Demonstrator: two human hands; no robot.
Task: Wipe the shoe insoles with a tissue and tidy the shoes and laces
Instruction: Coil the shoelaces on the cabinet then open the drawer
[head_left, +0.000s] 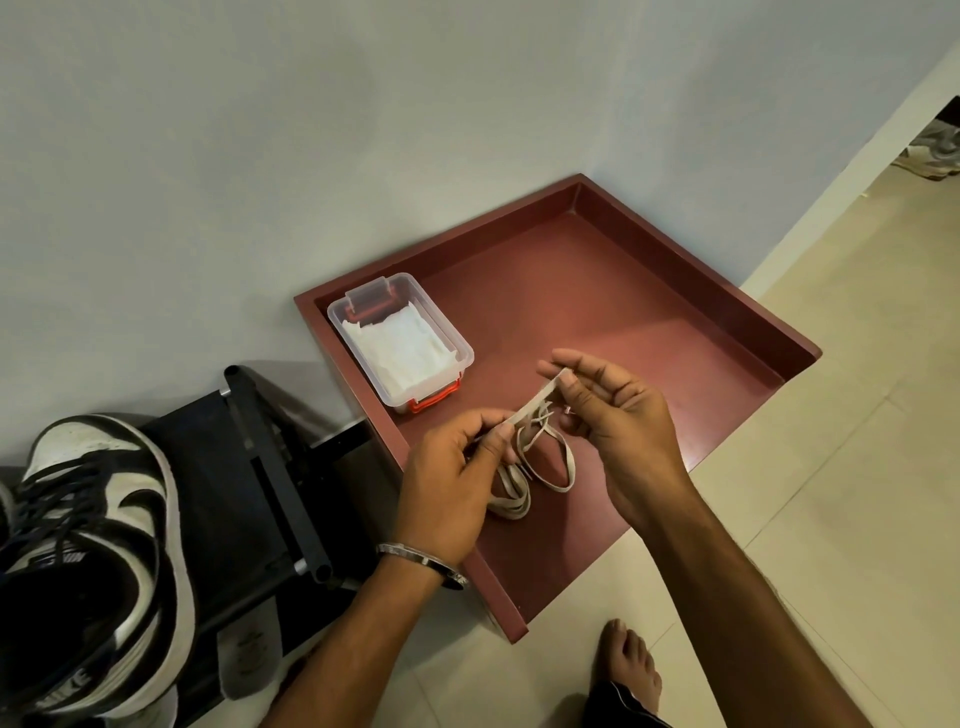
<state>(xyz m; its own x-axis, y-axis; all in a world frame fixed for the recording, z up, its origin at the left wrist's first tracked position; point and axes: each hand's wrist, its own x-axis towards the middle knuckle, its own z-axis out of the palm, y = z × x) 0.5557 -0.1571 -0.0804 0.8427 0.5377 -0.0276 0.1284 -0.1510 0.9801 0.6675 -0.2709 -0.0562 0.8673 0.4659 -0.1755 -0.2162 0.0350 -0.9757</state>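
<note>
Two hands (452, 467) (618, 415) pinch one shoelace (535, 457) beside one tissue box (400, 345).

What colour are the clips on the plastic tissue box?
Red clips on a clear box, best seen in the head view.

Head-worn view, steeply down, close over tray (675, 270)

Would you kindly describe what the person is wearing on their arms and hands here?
Both forearms are bare, with no sleeves in view. The left hand has a silver metal bangle round its wrist. The right hand wears no glove or watch; something small and pale at one finger could be a ring, though that is unclear.
</note>
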